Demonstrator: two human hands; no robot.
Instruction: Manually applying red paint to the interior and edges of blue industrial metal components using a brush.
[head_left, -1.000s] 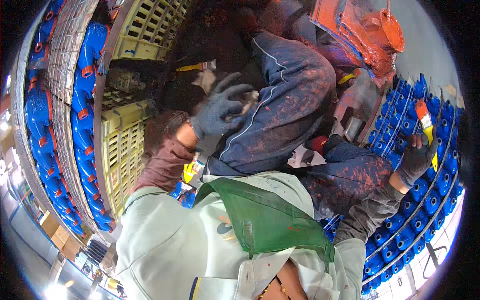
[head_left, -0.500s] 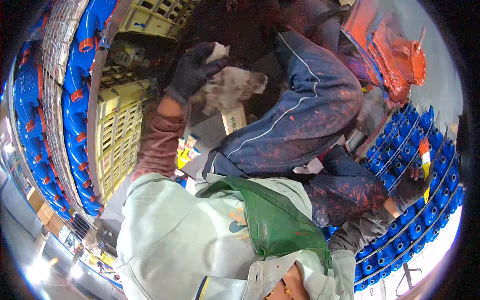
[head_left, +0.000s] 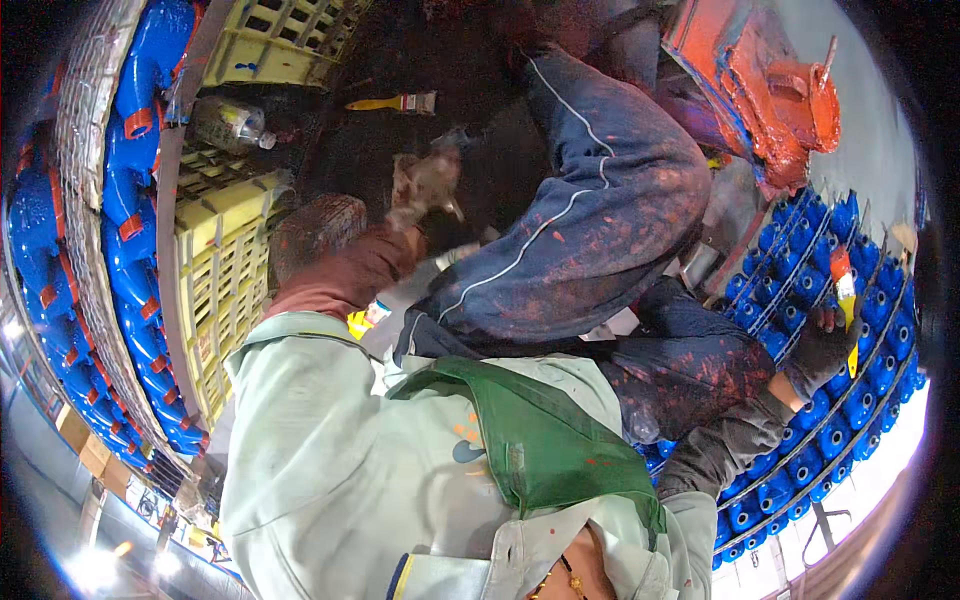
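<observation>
A paintbrush (head_left: 846, 290) with a yellow handle and red-coated bristles is in my right hand (head_left: 822, 343), gloved dark, its fingers around the handle at the far right. Reaching forward over the dark area left of my legs is my left forearm (head_left: 345, 265) in a brown-red sleeve. My dark-gloved left hand is smeared by motion and blends into the dark background. A stained pale rag (head_left: 424, 185) shows at its place; whether the fingers grip it is unclear. Beyond lies a second paintbrush (head_left: 392, 103) with a yellow handle.
Yellow plastic crates (head_left: 235, 265) stand on the left, with a clear plastic bottle (head_left: 228, 124) between them. Blue castings with red rims (head_left: 130, 215) line the far left; more blue castings (head_left: 800, 490) are stacked at right. A red-paint-covered vessel (head_left: 775, 110) stands at upper right.
My left hand has swung toward me and blurred, and the rag's shape has changed. The second paintbrush has come into sight. My right hand keeps its brush in nearly the same place.
</observation>
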